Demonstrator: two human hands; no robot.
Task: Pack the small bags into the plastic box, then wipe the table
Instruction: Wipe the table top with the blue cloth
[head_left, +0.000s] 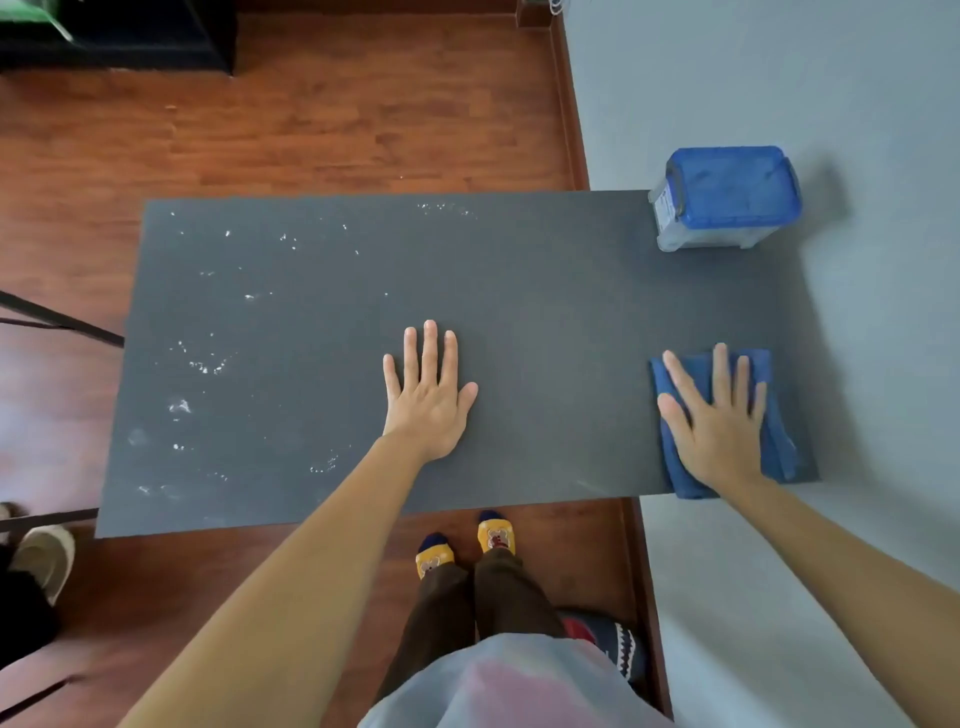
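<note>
Dark grey table (519, 270), white smears far left. Left grip (428, 395) open, flat on bare table. Right grip (714, 415) open, pressing blue cloth (779, 441) underneath. Beyond right grip, lidded plastic box (724, 200) at far corner.

Wooden floor (332, 130), grey wall (779, 78), yellow socks (496, 535), and a pale slipper (44, 558) at left.

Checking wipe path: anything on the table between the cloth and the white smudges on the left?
Only the left hand, flat mid-table. The cloth lies under the right hand; white smudges far left.
</note>
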